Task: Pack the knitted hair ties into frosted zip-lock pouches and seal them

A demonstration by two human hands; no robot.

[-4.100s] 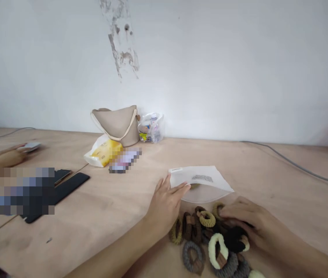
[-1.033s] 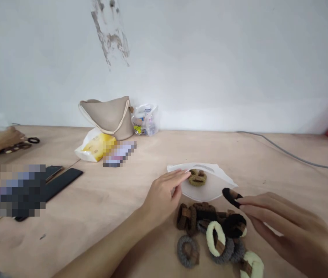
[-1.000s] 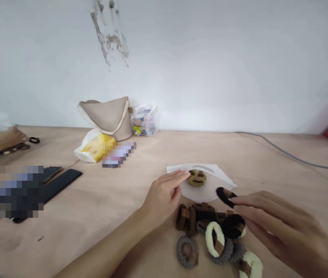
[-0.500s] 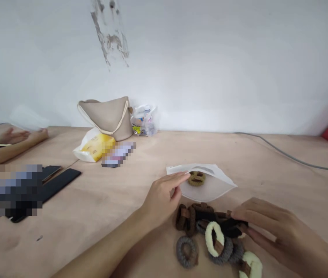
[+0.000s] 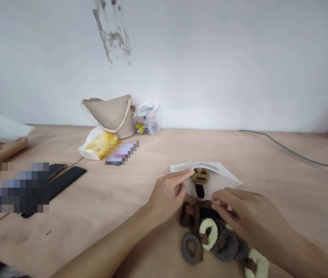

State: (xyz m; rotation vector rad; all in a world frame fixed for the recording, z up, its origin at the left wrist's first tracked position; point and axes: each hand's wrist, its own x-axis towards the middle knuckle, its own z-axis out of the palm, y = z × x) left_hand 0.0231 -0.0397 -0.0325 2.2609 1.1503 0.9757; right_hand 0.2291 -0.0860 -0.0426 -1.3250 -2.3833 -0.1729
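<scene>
Head cam, pouch, wood tbl, wall (chipped)

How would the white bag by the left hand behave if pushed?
The white bag would probably crumple, since its walls look thin and its mouth bows open. Lying low on the table, it should slide rather than tip. The rings inside its gaping mouth might shift or spill.

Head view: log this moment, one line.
left hand: at open pouch | right hand: over hair-tie pile, by pouch lip | black tie: in pouch mouth | olive ties: farther in
</scene>
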